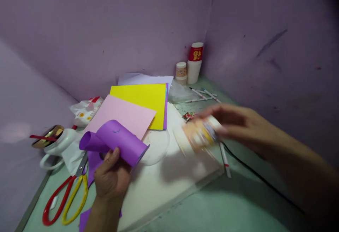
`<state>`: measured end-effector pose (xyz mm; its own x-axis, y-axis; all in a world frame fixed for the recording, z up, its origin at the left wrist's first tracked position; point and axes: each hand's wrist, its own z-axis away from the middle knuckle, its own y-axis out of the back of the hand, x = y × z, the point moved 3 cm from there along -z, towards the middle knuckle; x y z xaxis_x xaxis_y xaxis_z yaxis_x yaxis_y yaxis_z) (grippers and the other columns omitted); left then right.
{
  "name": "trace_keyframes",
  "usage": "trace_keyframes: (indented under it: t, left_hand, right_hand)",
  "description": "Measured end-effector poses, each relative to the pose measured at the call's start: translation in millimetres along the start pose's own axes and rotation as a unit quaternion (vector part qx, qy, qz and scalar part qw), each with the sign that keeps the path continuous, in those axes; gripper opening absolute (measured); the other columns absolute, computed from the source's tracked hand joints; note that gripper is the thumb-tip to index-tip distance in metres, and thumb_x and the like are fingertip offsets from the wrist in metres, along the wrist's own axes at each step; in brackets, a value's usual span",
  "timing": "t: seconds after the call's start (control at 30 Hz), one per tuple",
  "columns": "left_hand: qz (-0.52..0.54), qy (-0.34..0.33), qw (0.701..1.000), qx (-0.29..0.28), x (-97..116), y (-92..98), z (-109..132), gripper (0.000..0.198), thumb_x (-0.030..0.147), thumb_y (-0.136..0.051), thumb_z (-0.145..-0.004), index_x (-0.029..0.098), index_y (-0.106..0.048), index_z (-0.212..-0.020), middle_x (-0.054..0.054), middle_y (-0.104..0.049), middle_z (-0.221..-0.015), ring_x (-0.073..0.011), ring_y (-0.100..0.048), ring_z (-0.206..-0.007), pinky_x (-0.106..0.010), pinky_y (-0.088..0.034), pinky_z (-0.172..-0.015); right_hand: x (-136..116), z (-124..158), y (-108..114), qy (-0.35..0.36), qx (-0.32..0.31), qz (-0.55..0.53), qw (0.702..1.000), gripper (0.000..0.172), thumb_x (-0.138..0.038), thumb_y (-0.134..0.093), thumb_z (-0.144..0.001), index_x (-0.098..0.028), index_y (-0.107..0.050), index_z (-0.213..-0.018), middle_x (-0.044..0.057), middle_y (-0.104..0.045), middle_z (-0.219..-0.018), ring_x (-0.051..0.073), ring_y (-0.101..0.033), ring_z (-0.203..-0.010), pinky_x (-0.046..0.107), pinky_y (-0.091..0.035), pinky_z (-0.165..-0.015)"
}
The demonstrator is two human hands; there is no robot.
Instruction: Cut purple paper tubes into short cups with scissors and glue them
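Note:
My left hand (pixel 111 177) grips a curled sheet of purple paper (pixel 119 142) from below, thumb on its lower edge, holding it just above a white board (pixel 164 186). My right hand (pixel 235 122) is blurred by motion over the board's right part and is closed around a paper cup (pixel 197 136) with an orange and yellow print, tipped on its side with its mouth toward the left.
Pink (pixel 124 115) and yellow (pixel 143 99) sheets lie stacked behind the purple paper. Red-and-yellow scissors (pixel 66 196) lie at the lower left beside a white mug (pixel 58 143). Stacked cups (pixel 194 64) stand in the corner, pens (pixel 203 96) near them. A black cable (pixel 254 173) runs right.

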<state>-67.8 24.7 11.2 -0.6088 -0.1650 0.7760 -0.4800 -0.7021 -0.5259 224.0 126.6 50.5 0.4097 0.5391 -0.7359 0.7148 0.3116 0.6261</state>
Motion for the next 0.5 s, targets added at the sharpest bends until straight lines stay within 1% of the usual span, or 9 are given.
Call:
trace_keyframes:
  t: [0.07, 0.1, 0.13, 0.23, 0.27, 0.33, 0.4, 0.43, 0.5]
  left_hand:
    - [-0.004, -0.007, 1.000, -0.004, 2, -1.9, 2, 0.026, 0.022, -0.076, -0.060, 0.028, -0.070, -0.084, 0.000, -0.074, -0.098, -0.0299, -0.048, -0.126, -0.045, -0.051, -0.099]
    - [-0.005, -0.018, 1.000, -0.007, 5, -2.0, 4, 0.024, 0.022, -0.076, -0.060, 0.028, -0.070, -0.083, 0.000, -0.074, -0.098, -0.0299, -0.048, -0.126, -0.045, -0.051, -0.099]
    - [-0.006, -0.030, 0.999, -0.010, 9, -1.6, 5, 0.023, 0.022, -0.076, -0.060, 0.028, -0.070, -0.082, 0.000, -0.074, -0.098, -0.0300, -0.048, -0.126, -0.045, -0.051, -0.099]
    - [-0.003, -0.069, 0.997, -0.022, 22, 1.0, 11, 0.019, 0.026, -0.073, -0.065, 0.028, -0.070, -0.083, 0.000, -0.073, -0.100, -0.0289, -0.049, -0.126, -0.047, -0.050, -0.100]
    - [-0.002, -0.078, 0.997, -0.026, 26, 1.5, 13, 0.017, 0.028, -0.071, -0.068, 0.028, -0.069, -0.085, 0.000, -0.073, -0.102, -0.0278, -0.049, -0.126, -0.048, -0.049, -0.101]
    - [0.008, -0.084, 0.996, -0.021, 33, 1.3, 17, 0.016, 0.026, -0.066, -0.073, 0.027, -0.069, -0.088, 0.000, -0.072, -0.105, -0.0258, -0.049, -0.126, -0.049, -0.043, -0.106]
    - [0.031, -0.083, 0.996, 0.005, 36, -0.3, 19, 0.018, 0.022, -0.059, -0.075, 0.023, -0.069, -0.091, -0.002, -0.073, -0.103, -0.0258, -0.051, -0.124, -0.052, -0.036, -0.110]
    - [0.043, -0.085, 0.995, 0.018, 37, -1.6, 21, 0.020, 0.020, -0.056, -0.075, 0.021, -0.069, -0.091, -0.003, -0.073, -0.101, -0.0263, -0.052, -0.123, -0.053, -0.033, -0.111]
    - [0.060, -0.093, 0.993, 0.027, 38, -5.0, 22, 0.021, 0.019, -0.053, -0.076, 0.019, -0.068, -0.090, -0.006, -0.074, -0.098, -0.0273, -0.053, -0.121, -0.054, -0.031, -0.111]
  right_hand:
    - [0, -33, -20, 0.013, 0.070, 0.012, 0.997, 0.028, -0.031, -0.069, -0.073, -0.021, -0.064, -0.100, 0.007, -0.066, -0.101, 0.024, -0.060, -0.094, 0.035, -0.046, -0.083]
    - [2, -45, -32, 0.021, 0.102, 0.019, 0.994, 0.026, -0.029, -0.067, -0.074, -0.021, -0.063, -0.099, 0.007, -0.065, -0.101, 0.025, -0.059, -0.096, 0.036, -0.045, -0.085]
    - [5, -53, -45, 0.025, 0.110, 0.021, 0.993, 0.025, -0.027, -0.066, -0.075, -0.021, -0.062, -0.099, 0.007, -0.064, -0.102, 0.025, -0.059, -0.097, 0.037, -0.045, -0.086]
    - [15, -60, -74, 0.031, 0.119, 0.022, 0.992, 0.020, -0.021, -0.061, -0.077, -0.020, -0.060, -0.097, 0.008, -0.063, -0.101, 0.026, -0.058, -0.098, 0.041, -0.045, -0.087]
    - [16, -59, -80, 0.035, 0.123, 0.023, 0.992, 0.018, -0.019, -0.059, -0.077, -0.020, -0.059, -0.095, 0.010, -0.062, -0.102, 0.027, -0.058, -0.099, 0.042, -0.044, -0.088]
    - [12, -52, -86, 0.047, 0.136, 0.026, 0.989, 0.018, -0.016, -0.058, -0.076, -0.019, -0.057, -0.094, 0.013, -0.059, -0.109, 0.030, -0.054, -0.108, 0.046, -0.042, -0.092]
    - [-1, -44, -90, 0.087, 0.131, 0.033, 0.987, 0.022, -0.019, -0.061, -0.076, -0.019, -0.057, -0.097, 0.016, -0.055, -0.120, 0.031, -0.049, -0.117, 0.048, -0.038, -0.097]
    - [-9, -39, -94, 0.118, 0.112, 0.043, 0.986, 0.025, -0.023, -0.063, -0.076, -0.019, -0.057, -0.100, 0.017, -0.054, -0.123, 0.031, -0.048, -0.118, 0.049, -0.037, -0.099]
    - [-25, -32, -105, 0.187, 0.043, 0.092, 0.977, 0.037, -0.036, -0.068, -0.076, -0.017, -0.057, -0.106, 0.018, -0.056, -0.124, 0.034, -0.047, -0.120, 0.054, -0.033, -0.100]
